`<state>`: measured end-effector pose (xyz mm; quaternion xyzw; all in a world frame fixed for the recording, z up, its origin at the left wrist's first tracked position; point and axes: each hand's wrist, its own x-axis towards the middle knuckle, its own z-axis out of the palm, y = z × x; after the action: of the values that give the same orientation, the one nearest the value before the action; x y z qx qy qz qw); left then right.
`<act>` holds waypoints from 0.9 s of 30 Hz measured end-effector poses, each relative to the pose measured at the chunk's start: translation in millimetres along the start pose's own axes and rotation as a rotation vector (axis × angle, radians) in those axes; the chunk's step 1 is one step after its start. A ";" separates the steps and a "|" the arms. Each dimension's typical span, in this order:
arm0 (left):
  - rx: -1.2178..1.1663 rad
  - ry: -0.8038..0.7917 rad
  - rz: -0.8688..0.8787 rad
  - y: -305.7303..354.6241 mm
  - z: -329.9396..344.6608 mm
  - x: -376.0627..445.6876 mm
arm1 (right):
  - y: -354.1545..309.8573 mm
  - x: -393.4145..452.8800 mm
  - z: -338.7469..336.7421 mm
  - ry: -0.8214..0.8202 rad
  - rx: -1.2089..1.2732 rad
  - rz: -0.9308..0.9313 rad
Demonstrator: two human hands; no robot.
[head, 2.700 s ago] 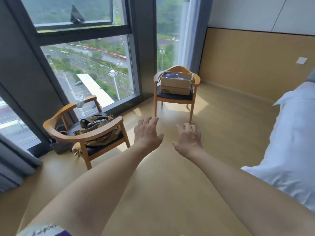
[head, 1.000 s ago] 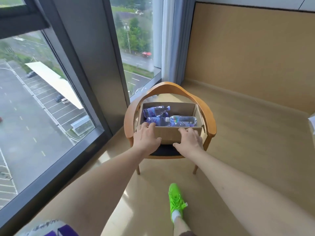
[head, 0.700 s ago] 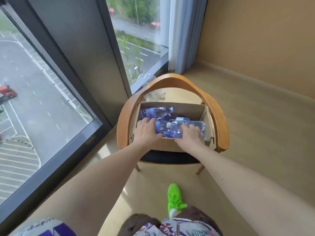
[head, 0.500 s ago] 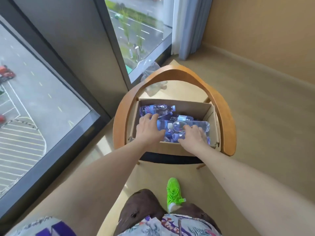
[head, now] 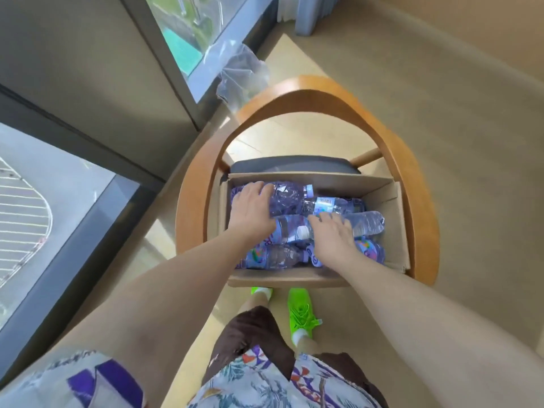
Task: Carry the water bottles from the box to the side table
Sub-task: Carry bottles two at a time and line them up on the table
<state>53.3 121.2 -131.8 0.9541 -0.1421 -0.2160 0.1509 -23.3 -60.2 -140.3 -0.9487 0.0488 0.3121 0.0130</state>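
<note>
An open cardboard box (head: 396, 225) stands on the dark seat of a wooden armchair (head: 418, 184) right below me. Several clear water bottles with purple labels lie flat inside it. My left hand (head: 253, 210) lies palm down over the back-left bottle (head: 287, 198), fingers draped across it. My right hand (head: 332, 238) rests with spread fingers on a middle bottle (head: 366, 223) whose base points right. Neither hand has lifted a bottle. More bottles (head: 270, 256) lie along the box's near wall, partly under my wrists. No side table is in view.
A floor-to-ceiling window (head: 35, 219) runs along the left. A crumpled clear plastic bag (head: 244, 69) lies on the floor behind the chair, near a grey curtain (head: 306, 16). My green shoes (head: 300, 316) stand just in front of the chair. Wooden floor stretches to the right.
I have walked up to the chair and bent over the box. Both hands went from the box's near wall down onto the bottles inside.
</note>
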 end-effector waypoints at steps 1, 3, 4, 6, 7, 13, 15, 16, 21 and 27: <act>0.019 -0.010 0.010 -3.9 2.5 3.8 | -2.4 5.4 0.5 -0.019 -0.024 -0.007; 0.054 -0.023 0.034 -9.9 7.1 10.2 | -5.0 14.0 1.2 -0.045 -0.066 -0.009; 0.074 -0.021 0.048 -12.3 9.3 13.2 | -5.3 17.2 2.0 -0.047 -0.077 -0.006; 0.117 -0.013 0.073 -15.0 12.3 19.7 | -3.1 22.0 4.5 -0.043 -0.063 0.011; 0.141 -0.010 0.077 -14.3 12.9 22.8 | -0.8 23.6 5.8 -0.035 -0.049 0.022; 0.226 0.003 0.020 -2.6 18.8 30.6 | 11.4 25.3 16.9 0.005 -0.035 0.066; 0.240 -0.007 0.013 0.2 19.9 30.4 | 11.1 25.4 17.7 0.011 -0.037 0.065; 0.240 -0.009 0.008 1.2 19.5 31.3 | 11.0 25.3 17.4 0.015 -0.039 0.059; 0.165 -0.042 0.006 4.5 14.0 31.4 | 17.7 18.7 15.1 0.043 -0.026 0.021; 0.127 -0.051 0.072 8.3 1.3 11.4 | 28.2 0.3 8.6 0.134 0.075 -0.011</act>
<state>60.9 109.5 -134.2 0.9503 -0.1936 -0.2251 0.0940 -31.0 -87.8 -147.2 -0.9666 0.0562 0.2458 0.0468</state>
